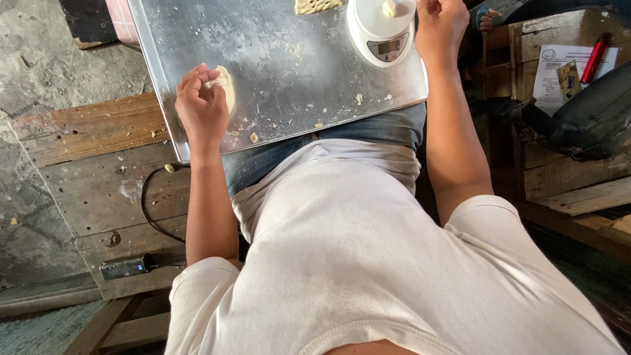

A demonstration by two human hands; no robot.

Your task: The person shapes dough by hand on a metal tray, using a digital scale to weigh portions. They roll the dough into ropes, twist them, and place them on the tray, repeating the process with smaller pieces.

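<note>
My left hand (pixel 199 106) rests on the near left edge of a metal tray (pixel 282 72), fingers curled over a flat pale piece of dough (pixel 225 87). My right hand (pixel 439 27) is closed at the top right, beside a small white kitchen scale (pixel 381 29) that carries a lump of dough (pixel 390 8). Whether the right hand holds anything is hidden. A twisted strip of shaped dough (pixel 315 5) lies at the tray's far edge. Small dough crumbs (pixel 254 137) are scattered on the tray.
The tray lies across my lap over blue jeans. A wooden bench (pixel 98 177) with a black cable (pixel 148 210) is to the left. Wooden crates (pixel 565 59) at right hold a paper sheet (pixel 552 72), a red tube (pixel 595 58) and a black bag (pixel 591 112).
</note>
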